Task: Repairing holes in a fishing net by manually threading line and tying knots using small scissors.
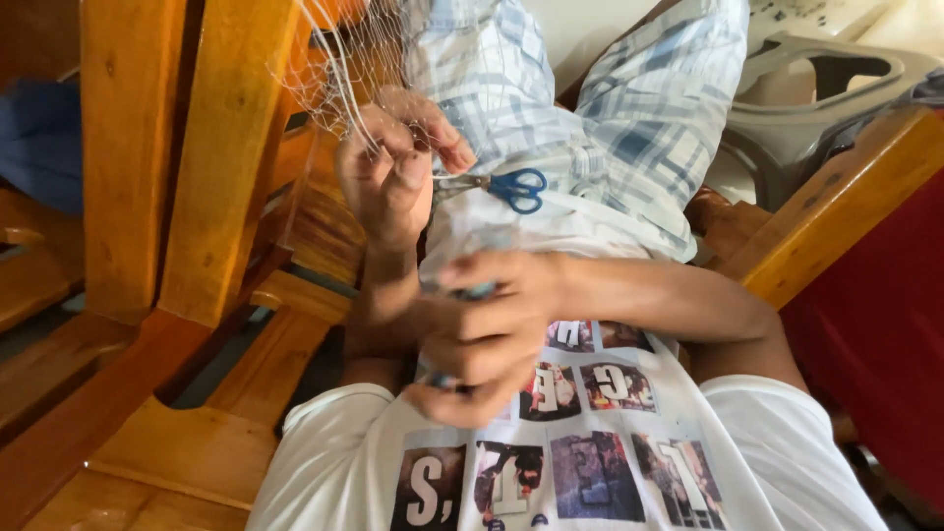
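Centrally in the frame, the left hand (388, 172) pinches strands of a fine net (329, 74) that runs to the upper left past a wooden frame (211, 147); blue-handled scissors (501, 185) lie just right of it on the checked shorts (639, 118); lower down, the right hand (492, 339) is clamped on a slim bluish tool (477, 291), held against the white printed shirt (590, 442).

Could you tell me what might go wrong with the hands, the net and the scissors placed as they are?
The scissors rest loose on the lap close to the left hand, so they might slide off or nick fingers. The fine net bunched in that hand could snag or tangle. The right hand grips a tool I cannot identify.
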